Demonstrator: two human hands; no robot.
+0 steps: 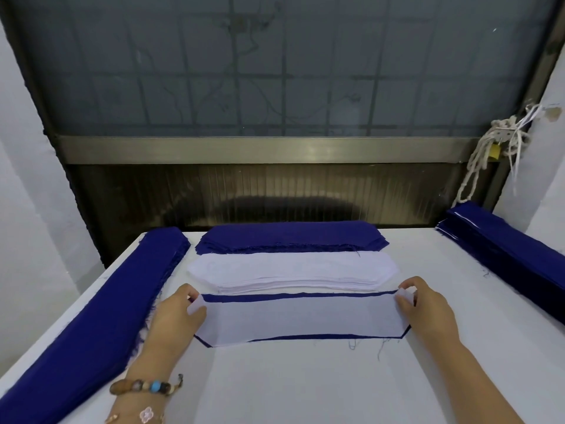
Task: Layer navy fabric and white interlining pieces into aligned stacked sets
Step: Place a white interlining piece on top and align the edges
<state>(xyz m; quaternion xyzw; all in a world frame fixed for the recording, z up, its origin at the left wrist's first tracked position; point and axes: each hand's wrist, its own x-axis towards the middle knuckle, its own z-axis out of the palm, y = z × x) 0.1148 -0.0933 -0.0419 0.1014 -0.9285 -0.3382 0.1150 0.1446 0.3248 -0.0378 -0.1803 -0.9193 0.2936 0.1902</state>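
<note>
White cloth covers the table (290,387), which stands against a dark frosted window (275,71). A knotted white cord (489,148) hangs at the window's right. My left grip (180,313) pinches the left end of a white interlining piece (299,319) and my right grip (425,310) pinches its right end. The piece lies over a navy piece (275,297), whose edges show along the far and near sides. Just beyond them sits the interlining stack (293,269), then a navy stack (290,237). A long navy pile (91,325) runs beside my left arm, and another navy pile (504,249) lies well off to the right. A beaded bracelet (146,387) circles my left wrist.
</note>
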